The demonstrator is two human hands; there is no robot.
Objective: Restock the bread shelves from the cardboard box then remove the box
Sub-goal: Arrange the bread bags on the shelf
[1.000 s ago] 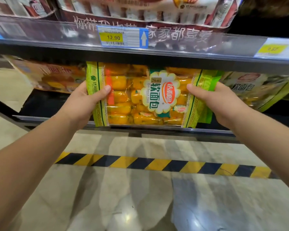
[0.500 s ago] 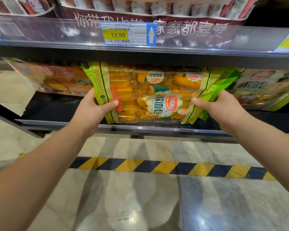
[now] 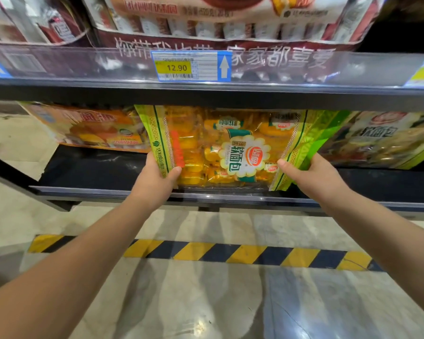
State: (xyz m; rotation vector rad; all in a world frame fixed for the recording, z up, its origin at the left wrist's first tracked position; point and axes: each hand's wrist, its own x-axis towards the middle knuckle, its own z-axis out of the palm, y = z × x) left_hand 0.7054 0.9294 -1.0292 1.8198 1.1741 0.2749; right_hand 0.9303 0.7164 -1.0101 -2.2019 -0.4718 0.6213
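Floor: hazard tape (image 3: 230, 253) runs striped along the tiles below the shelf; no cardboard box in view.
Left hand (image 3: 154, 184): clamped on the lower left corner of the bread bag (image 3: 225, 148), thumb across the front.
Right hand (image 3: 313, 174): pinching the bag's lower right green edge.
Bread bag: leaning back on the lower shelf (image 3: 96, 189), bottom edge just behind the front lip.
Doing it well: I'd push both corners evenly so it slides in square, label facing out.
In the way: orange bag (image 3: 91, 128) just left, another bag (image 3: 382, 140) close right; the slot is snug.
Above: price tag (image 3: 191, 67) on the upper shelf rail.
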